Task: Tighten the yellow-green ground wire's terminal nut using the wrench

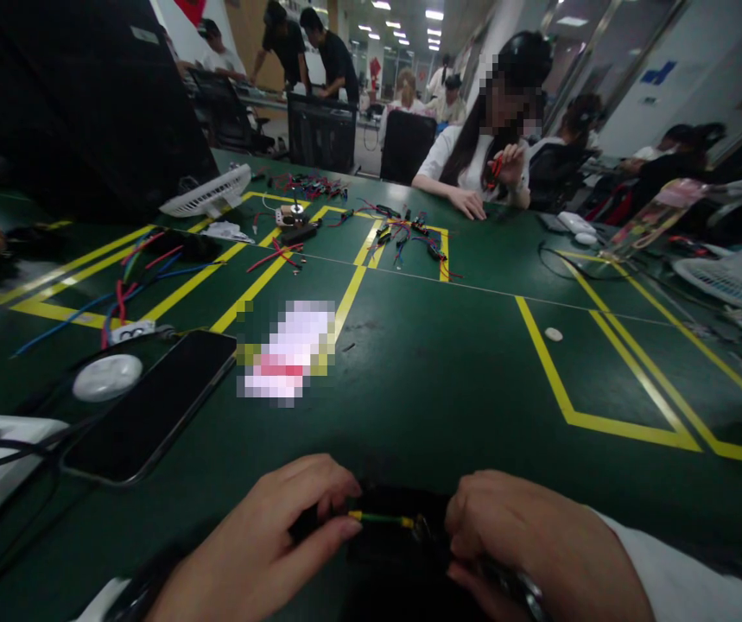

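Observation:
Near the bottom edge of the head view, my left hand (280, 527) is closed, pinching the left end of a short green wire (380, 518) with yellow ends between thumb and fingers. The wire spans the gap between my hands, its right end beside a small shiny metal part. My right hand (519, 527) is closed around a dark tool with a shiny metal part (529, 592), mostly hidden by the fingers; I cannot make out its kind. Beneath both hands lies something dark, too dim to tell.
A black phone (156, 406), a white round object (108, 377) and a white power strip (4, 458) with cables lie left. A blurred-out sheet (289, 354) lies ahead. Wire bundles (406, 233) and a small motor (291, 216) lie farther off. Across the table sits a person (480, 155).

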A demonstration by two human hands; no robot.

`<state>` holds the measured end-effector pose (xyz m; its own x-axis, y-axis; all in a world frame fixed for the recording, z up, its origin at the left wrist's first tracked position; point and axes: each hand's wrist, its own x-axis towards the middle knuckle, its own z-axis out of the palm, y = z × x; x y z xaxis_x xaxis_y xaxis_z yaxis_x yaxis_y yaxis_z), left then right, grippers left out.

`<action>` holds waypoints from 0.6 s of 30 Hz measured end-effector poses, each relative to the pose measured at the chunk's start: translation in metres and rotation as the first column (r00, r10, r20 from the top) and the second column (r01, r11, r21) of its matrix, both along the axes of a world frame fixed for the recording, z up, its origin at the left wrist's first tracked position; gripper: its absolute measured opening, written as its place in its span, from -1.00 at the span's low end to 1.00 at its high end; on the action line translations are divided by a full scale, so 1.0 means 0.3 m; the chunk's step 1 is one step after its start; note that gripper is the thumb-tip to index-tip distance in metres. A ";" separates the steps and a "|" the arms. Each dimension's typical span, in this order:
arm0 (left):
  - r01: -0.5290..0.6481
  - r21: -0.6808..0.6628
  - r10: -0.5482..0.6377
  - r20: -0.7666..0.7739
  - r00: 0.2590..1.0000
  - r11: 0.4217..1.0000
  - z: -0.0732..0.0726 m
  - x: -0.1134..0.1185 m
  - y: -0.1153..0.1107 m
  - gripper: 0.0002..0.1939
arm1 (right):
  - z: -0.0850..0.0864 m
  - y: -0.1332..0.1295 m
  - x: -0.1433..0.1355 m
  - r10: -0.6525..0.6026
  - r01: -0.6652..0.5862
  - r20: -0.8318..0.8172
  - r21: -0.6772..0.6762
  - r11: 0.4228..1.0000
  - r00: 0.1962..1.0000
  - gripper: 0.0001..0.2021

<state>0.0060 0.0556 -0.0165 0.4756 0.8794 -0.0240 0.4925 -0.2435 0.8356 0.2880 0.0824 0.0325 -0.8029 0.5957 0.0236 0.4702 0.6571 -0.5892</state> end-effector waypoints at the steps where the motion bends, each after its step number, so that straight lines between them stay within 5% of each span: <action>1: 0.006 0.007 -0.006 0.001 1.000 1.000 0.002 0.000 0.002 -0.97 | 0.006 0.009 -0.002 0.029 -0.029 0.017 -0.006 1.000 0.999 -0.83; 5: 0.004 0.038 -0.004 0.004 1.000 0.999 0.003 0.001 0.010 -0.95 | 0.031 0.019 0.003 0.049 -0.048 0.011 -0.023 0.999 0.999 -0.81; 9: -0.001 0.052 0.000 0.008 1.000 0.999 -0.014 0.001 0.007 -0.91 | 0.041 -0.017 0.022 -0.212 0.204 -0.069 -0.101 0.974 0.975 -0.89; 16: -0.033 0.093 0.030 0.038 0.999 0.995 0.032 0.000 0.028 -0.90 | 0.043 -0.037 -0.038 -0.351 0.356 -0.070 0.068 0.932 0.934 -0.81; 18: -0.061 0.117 0.055 0.053 0.997 0.991 0.003 -0.022 -0.002 -0.87 | 0.040 -0.037 -0.056 -0.346 0.351 -0.061 0.101 0.931 0.936 -0.80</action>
